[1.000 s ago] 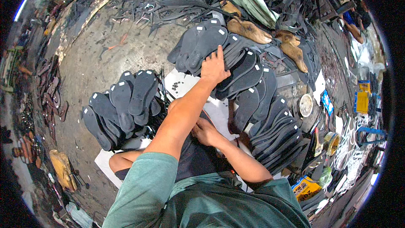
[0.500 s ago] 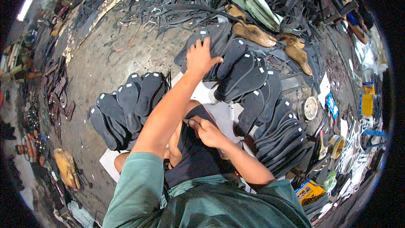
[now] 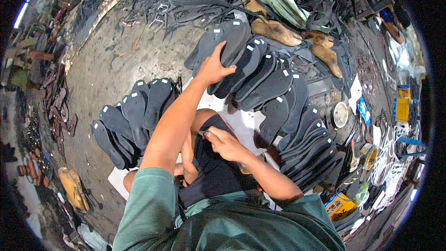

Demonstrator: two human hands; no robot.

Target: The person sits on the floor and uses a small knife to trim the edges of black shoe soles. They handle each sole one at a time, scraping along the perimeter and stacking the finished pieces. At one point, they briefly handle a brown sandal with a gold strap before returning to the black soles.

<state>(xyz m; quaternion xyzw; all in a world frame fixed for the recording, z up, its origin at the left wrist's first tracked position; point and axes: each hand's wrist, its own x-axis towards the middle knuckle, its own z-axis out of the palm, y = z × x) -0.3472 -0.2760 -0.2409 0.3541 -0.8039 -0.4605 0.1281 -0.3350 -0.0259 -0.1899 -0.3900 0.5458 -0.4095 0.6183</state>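
Observation:
My left hand reaches forward to a pile of dark foam sandal soles. Its thumb and forefinger are spread apart, touching a grey-black sole at the pile's near side; its other fingers are partly hidden. Over my lap, my right hand is closed, the thumb pressed down on something thin and greyish that I cannot make out. More overlapping soles with small white labels curve from the pile down to the right. Another cluster of labelled soles lies left of my left forearm.
White sheeting lies under the soles. Wooden shoe lasts and black offcuts stand beyond. To the right are a round tub and white netting; a wood block lies at left.
My left hand has shifted lower and to the near side of the far pile, whose top soles now lie more fanned apart. My right hand stays closed over my lap.

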